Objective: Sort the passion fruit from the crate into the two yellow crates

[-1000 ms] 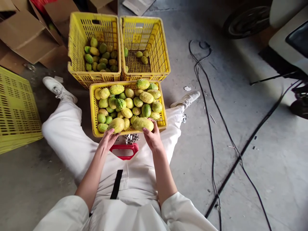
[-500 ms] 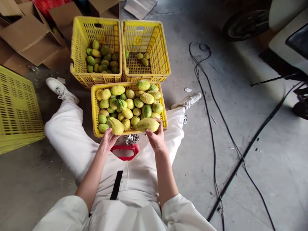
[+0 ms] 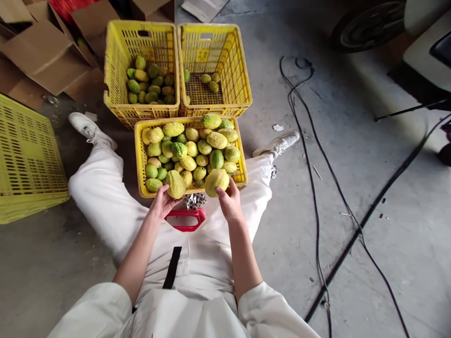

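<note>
- Presently, a yellow fruit [image 3: 175, 183] is being held in the closed fingers of the left hand [image 3: 161, 203], at the near edge of the full crate [image 3: 139, 157].
- Another fruit [image 3: 216, 181] is being gripped by the right hand [image 3: 229, 204], fingers wrapped round it, above the crate's near right corner.
- Judged from this, each fruit is best being turned slowly, so that every side is being checked.
- Grips are best being kept gentle; bruising is being risked otherwise.

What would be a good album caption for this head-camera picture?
Seated on the floor, a person lifts one yellow-green fruit in each hand, left hand and right hand, over a full yellow crate.
</note>
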A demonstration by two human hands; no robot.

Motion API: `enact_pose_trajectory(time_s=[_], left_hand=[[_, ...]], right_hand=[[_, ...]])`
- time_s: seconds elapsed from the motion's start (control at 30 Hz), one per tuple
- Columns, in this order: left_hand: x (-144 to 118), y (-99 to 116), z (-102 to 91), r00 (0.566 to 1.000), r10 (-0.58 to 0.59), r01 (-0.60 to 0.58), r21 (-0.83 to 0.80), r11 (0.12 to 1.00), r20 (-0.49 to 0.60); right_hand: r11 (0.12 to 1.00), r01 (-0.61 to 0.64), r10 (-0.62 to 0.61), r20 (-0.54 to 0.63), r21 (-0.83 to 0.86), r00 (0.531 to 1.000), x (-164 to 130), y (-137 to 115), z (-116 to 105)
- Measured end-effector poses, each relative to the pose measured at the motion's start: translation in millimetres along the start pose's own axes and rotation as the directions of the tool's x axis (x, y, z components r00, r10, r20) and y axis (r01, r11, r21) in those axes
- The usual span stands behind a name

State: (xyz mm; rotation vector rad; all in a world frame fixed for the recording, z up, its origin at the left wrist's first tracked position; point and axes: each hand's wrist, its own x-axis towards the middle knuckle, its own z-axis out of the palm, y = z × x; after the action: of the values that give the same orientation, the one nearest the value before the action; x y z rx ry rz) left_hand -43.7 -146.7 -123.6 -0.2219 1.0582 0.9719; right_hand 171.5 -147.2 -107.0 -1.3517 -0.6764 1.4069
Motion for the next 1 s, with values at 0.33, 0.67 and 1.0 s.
enact_pose_trajectory(time_s=[0.33, 0.67, 1.0], left_hand=[[3, 3, 3.7, 0.997, -0.022, 0.018, -0.062, 0.998, -0.073], [12, -3, -2.0, 0.983, 0.126, -0.127, -0.001, 0.992, -0.135], [11, -1, -3.8, 0.982, 0.066, -0.047, 0.112, 0.993, -0.176]], right_hand=[[0.993, -0.114, 0.115, -0.067, 0.015, 0.991, -3, 5, -9], [0.991, -0.052, 0.038, -0.112, -0.123, 0.993, -2, 4, -14], [0.999, 0.01, -0.016, -0.145, -0.041, 0.989, -3, 9, -12]])
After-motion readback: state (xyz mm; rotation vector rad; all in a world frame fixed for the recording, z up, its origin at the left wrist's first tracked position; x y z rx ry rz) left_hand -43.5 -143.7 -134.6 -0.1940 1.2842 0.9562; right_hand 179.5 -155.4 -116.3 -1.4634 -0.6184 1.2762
